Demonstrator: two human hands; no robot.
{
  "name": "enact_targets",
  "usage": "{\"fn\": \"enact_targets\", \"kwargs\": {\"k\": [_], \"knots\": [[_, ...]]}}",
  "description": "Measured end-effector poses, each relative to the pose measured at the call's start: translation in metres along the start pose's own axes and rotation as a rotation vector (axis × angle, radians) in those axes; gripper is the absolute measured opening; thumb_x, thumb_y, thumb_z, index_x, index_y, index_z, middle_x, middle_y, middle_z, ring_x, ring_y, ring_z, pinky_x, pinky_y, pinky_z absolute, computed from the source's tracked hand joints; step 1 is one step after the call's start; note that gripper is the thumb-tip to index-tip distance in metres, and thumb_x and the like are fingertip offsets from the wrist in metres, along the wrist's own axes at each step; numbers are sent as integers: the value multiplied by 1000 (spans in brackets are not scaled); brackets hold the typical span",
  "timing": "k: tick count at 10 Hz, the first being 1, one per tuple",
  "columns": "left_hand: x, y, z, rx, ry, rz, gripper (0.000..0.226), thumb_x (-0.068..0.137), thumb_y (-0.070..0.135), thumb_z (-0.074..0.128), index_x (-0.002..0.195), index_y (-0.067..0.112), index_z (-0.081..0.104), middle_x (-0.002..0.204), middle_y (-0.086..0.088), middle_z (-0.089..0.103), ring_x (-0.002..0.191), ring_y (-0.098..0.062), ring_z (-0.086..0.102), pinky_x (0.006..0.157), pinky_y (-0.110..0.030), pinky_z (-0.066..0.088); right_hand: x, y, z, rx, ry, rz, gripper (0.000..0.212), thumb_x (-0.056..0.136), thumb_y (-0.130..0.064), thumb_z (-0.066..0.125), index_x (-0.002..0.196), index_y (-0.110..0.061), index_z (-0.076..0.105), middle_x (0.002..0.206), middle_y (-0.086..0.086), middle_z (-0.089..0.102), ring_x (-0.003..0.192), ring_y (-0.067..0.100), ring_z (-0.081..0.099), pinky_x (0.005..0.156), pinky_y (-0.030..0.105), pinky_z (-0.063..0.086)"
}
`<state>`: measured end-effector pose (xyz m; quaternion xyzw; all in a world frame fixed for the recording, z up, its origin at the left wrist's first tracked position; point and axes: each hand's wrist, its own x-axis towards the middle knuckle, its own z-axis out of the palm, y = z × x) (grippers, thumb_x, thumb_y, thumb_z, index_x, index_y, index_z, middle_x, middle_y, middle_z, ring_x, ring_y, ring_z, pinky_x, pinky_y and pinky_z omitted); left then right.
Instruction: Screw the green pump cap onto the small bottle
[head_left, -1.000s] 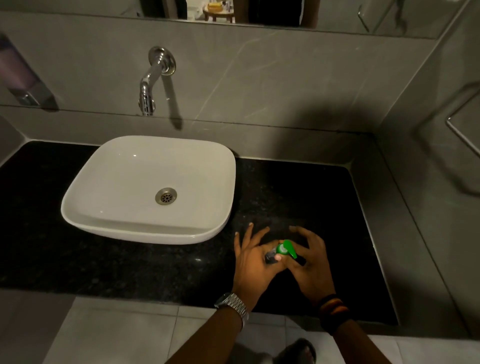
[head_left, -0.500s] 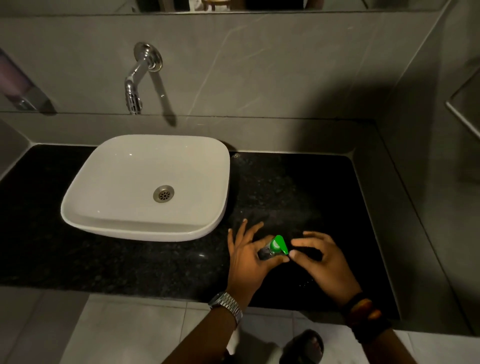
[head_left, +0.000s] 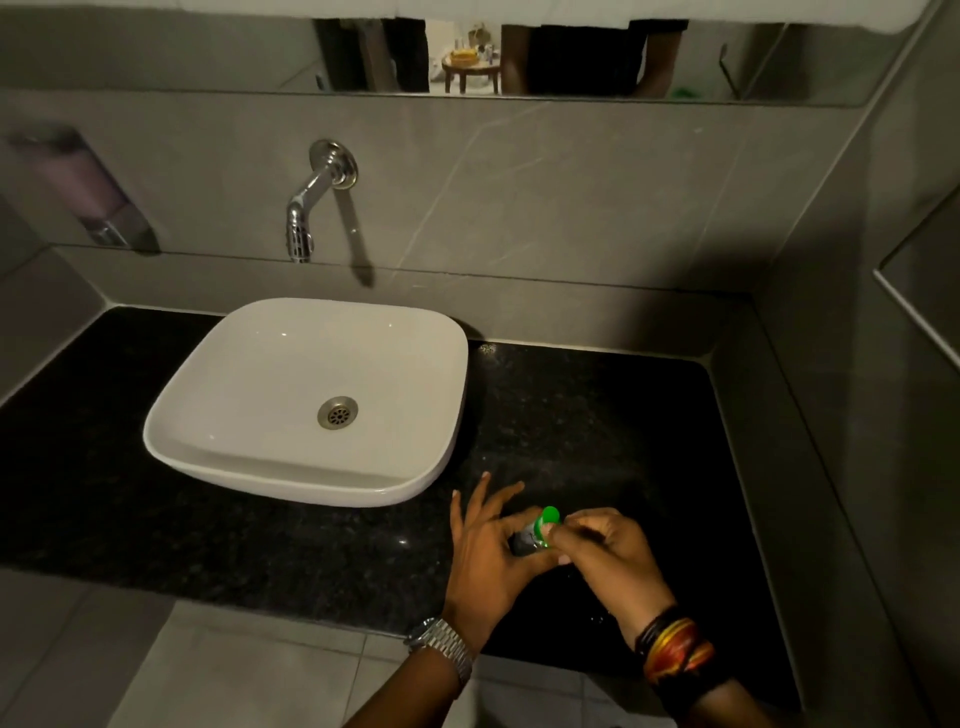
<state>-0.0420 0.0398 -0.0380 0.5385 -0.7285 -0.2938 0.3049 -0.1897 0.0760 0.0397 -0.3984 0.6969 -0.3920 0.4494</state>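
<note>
Fingers (head_left: 558, 538) of the right hand (head_left: 613, 558) pinch the glossy green pump cap (head_left: 548, 518); the left hand (head_left: 491, 551) apparently grips the small bottle (head_left: 524, 540) over the speckled black counter (head_left: 311, 551), beside the white basin (head_left: 415, 467).

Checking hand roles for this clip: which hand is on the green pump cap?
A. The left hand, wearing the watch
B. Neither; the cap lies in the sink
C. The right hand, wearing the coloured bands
C: the right hand, with bands at its wrist, pinches the green pump cap, while the left hand grips the small bottle over the counter.
</note>
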Motion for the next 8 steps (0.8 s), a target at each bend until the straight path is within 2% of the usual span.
{"fn": "enact_targets", "kwargs": {"k": [2,4,5,6,7,8], "knots": [[2,2,-7,13,-51,1,66,65,78,61,122,45,68,150,18,47,155,-11,11,125,-51,-9,1,-5,4,-133,54,-24,22,71,-27,82,62,-8,74,93,3,64,78,13,69,73,37,60],[1,3,-7,30,-63,13,67,66,83,60,122,46,68,149,14,51,154,-12,12,124,-44,-14,-7,-7,3,-32,41,28,18,76,-20,81,67,-5,77,92,14,71,77,21,73,64,30,58],[1,2,-9,39,-80,20,65,67,82,63,121,48,68,148,15,52,154,-12,13,124,-46,-12,-17,-15,4,12,17,43,17,81,-16,77,71,-3,78,83,23,75,82,32,74,71,41,59],[3,2,-9,44,-113,-12,71,64,87,63,124,48,66,152,13,48,155,-14,12,125,-49,-11,-27,-24,1,92,-10,95,16,84,-18,75,77,-4,80,80,20,78,85,35,75,76,44,60],[1,4,-16,93,-151,-11,112,48,98,59,144,42,49,165,8,29,157,-15,4,125,-51,-10,-37,-37,-8,203,-18,175,16,86,-21,75,85,-6,79,79,10,78,73,15,76,56,19,57],[5,-10,-34,96,-209,14,136,42,92,70,157,39,22,169,7,10,158,-16,-3,127,-50,-5,-47,-55,-38,302,120,122,17,89,-20,70,99,-7,75,92,3,75,66,-3,70,53,8,50]]}}
